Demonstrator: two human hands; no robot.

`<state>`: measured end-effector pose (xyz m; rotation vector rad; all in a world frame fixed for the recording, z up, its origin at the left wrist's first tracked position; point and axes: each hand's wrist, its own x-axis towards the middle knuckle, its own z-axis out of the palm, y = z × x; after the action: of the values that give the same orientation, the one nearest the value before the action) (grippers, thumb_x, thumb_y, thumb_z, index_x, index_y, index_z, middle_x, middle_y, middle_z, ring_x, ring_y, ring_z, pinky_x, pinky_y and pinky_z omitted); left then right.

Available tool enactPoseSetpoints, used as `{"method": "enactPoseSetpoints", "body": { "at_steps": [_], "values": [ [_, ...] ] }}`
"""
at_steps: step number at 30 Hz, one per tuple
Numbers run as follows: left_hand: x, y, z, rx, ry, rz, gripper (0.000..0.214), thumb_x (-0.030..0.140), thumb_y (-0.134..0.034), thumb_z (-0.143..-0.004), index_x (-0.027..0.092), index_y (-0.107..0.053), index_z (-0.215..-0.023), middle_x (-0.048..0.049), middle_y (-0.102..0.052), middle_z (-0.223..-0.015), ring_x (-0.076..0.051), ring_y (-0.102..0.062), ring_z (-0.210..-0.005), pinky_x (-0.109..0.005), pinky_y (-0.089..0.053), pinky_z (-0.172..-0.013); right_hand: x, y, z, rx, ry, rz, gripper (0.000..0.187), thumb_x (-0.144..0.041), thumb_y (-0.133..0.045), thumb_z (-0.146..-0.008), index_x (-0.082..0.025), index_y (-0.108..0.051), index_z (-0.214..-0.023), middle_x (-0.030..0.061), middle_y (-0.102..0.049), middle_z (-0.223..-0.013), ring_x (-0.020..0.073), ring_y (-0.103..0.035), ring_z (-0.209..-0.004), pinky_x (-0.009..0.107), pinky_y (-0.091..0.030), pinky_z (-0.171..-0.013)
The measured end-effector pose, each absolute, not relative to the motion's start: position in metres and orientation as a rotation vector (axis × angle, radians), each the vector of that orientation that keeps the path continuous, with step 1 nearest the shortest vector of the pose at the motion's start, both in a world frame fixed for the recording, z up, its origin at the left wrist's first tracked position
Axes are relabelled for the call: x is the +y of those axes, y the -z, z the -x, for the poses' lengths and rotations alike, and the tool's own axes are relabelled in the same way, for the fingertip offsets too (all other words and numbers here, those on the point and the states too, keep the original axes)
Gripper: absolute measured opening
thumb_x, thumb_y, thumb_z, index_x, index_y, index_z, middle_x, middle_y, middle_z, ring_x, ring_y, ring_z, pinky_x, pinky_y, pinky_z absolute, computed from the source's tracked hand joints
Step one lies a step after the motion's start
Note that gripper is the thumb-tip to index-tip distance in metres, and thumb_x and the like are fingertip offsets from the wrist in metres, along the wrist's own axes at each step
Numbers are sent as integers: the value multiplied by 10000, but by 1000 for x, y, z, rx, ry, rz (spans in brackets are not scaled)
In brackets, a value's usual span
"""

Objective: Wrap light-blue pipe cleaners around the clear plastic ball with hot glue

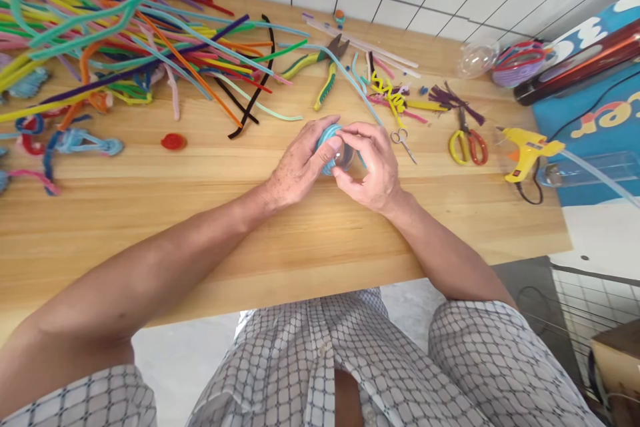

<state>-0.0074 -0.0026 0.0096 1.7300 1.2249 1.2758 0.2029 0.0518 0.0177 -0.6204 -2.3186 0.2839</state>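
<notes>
Between my two hands, above the wooden table, is a clear plastic ball [343, 159] with light blue pipe cleaner [327, 137] coiled around its left side. My left hand [306, 159] wraps the coiled side, its thumb lying across the coils. My right hand [373, 163] grips the clear side, fingertips and thumb bent around it. Part of the ball is hidden behind my fingers. A light blue strand [363, 88] runs from the back of the table down toward my right hand; where it ends is hidden.
Many coloured pipe cleaners [185, 57] are heaped at the left. Behind my hands lie pliers [325, 70]. To the right are small scissors [404, 145], larger scissors [467, 140], a yellow glue gun [533, 152], a clear ball [477, 60] and a yarn-like wrapped ball [520, 61]. A red piece [173, 141] lies left.
</notes>
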Motion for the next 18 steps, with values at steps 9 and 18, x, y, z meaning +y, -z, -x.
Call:
{"method": "enactPoseSetpoints", "body": {
  "at_steps": [9,18],
  "values": [
    [-3,-12,7,1227,-1275,-1722,696,748,-421,-1143,234,-591,-1581,-147,-650,-1640,-295,-599,-1553,-460,-454,-1337,52,-17,-203,-2319,-281,624,563,-417,-726,-969,-274,-629,-1505,152,-716,-1458,393,-684,-1348,677,-590,-1157],
    [-3,-11,8,1211,-1276,-1720,687,753,-413,-1142,255,-596,-1577,-136,-638,-1658,-299,-578,-1576,-482,-435,-1354,51,-18,-203,-2323,-336,658,571,-420,-747,-958,-287,-632,-1502,147,-707,-1462,400,-673,-1364,684,-567,-1189]
  ]
}}
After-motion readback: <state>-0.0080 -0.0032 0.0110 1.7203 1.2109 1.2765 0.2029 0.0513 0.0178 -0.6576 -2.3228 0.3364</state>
